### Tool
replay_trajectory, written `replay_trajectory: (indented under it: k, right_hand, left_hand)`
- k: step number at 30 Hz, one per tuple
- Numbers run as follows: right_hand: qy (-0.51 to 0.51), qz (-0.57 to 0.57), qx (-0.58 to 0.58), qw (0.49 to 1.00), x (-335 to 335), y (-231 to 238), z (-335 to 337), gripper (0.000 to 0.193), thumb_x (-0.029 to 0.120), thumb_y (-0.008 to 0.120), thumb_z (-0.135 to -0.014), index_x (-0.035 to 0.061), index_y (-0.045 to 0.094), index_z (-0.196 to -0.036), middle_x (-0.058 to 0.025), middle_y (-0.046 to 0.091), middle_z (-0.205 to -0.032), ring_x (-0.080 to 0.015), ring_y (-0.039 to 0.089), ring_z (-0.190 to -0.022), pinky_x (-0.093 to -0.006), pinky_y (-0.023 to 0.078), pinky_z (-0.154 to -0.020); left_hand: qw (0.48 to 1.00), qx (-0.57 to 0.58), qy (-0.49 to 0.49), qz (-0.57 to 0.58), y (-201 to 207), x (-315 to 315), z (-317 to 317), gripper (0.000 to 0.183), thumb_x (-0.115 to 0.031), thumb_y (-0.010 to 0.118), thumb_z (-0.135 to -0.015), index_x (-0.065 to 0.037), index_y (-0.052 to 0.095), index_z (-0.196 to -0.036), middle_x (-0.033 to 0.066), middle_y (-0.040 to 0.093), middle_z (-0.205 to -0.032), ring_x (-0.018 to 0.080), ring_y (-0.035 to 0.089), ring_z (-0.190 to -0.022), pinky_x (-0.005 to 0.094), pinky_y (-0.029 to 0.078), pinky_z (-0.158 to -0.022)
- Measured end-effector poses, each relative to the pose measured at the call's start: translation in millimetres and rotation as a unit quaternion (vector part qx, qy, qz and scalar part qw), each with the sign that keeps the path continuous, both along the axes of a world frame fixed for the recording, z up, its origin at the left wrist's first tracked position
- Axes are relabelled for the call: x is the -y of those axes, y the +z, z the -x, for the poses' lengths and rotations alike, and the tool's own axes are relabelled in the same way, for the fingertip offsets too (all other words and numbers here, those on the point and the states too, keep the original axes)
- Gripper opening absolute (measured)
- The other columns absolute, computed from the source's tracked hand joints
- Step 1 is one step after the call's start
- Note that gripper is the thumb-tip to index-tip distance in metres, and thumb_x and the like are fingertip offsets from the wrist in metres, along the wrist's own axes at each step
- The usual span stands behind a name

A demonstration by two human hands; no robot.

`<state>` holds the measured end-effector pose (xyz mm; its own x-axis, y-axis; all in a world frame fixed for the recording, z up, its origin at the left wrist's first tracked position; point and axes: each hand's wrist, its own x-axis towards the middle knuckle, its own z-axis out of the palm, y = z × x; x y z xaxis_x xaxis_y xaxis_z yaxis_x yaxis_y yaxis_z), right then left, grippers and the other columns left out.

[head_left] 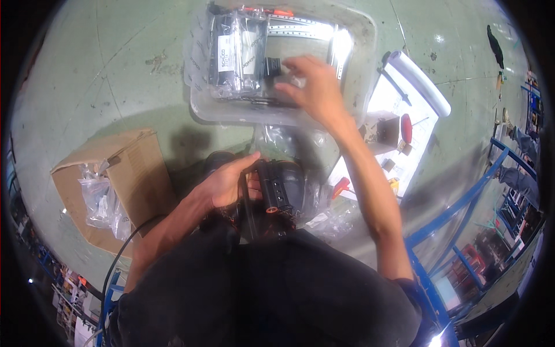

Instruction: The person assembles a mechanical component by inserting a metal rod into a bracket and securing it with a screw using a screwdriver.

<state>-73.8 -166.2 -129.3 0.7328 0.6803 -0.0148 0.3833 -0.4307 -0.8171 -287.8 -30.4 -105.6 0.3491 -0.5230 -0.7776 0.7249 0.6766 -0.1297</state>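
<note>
My left hand is wrapped round a long black hinge-like part with holes along it and an orange-ringed end, held low in front of my body. Over a translucent plastic bin my right hand reaches in, thumb and fingers apart. Just beyond its fingertips sits a small black block; whether they touch it I cannot tell. Bagged black parts with white labels fill the bin's left side. Perforated silver metal strips lie along its far side.
An open cardboard box with clear plastic bags stands at the left. Right of the bin, paper sheets carry a small brown box and a red-handled tool. Crumpled plastic lies nearby. Blue metal framing rises at the right.
</note>
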Motion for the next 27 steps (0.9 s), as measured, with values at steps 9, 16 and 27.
replay_trajectory:
  k: [9,16,27]
  right_hand:
    - [0.234,0.095,0.181,0.950,-27,-32,-34,0.017,0.010,0.070,-0.078,-0.0022,0.062,-0.087,-0.0153,0.063,-0.100,-0.0358,0.059,-0.100,-0.0438,0.051,-0.086]
    - [0.211,0.065,0.250,0.943,-9,-47,-20,0.016,0.004,0.067,-0.080,-0.0040,0.062,-0.092,-0.0162,0.064,-0.108,-0.0345,0.061,-0.100,-0.0419,0.053,-0.083]
    - [0.011,0.016,0.075,0.997,36,-25,2,0.017,-0.003,0.072,-0.074,-0.0012,0.069,-0.091,-0.0123,0.071,-0.098,-0.0292,0.070,-0.085,-0.0338,0.057,-0.073]
  left_hand:
    - [0.998,0.026,0.038,-0.038,-5,-14,6,0.038,-0.044,0.052,-0.099,-0.011,0.058,-0.118,0.0059,0.064,-0.099,0.0184,0.066,-0.087,0.0404,0.058,-0.076]
    - [0.995,0.077,-0.015,-0.059,-1,-13,-5,0.038,-0.044,0.045,-0.102,-0.009,0.055,-0.115,0.0097,0.064,-0.102,0.0213,0.068,-0.089,0.0421,0.059,-0.073]
    - [0.998,0.042,0.000,-0.041,-16,-10,3,0.039,-0.043,0.046,-0.102,-0.008,0.056,-0.118,0.0100,0.065,-0.104,0.0246,0.068,-0.094,0.0454,0.058,-0.078]
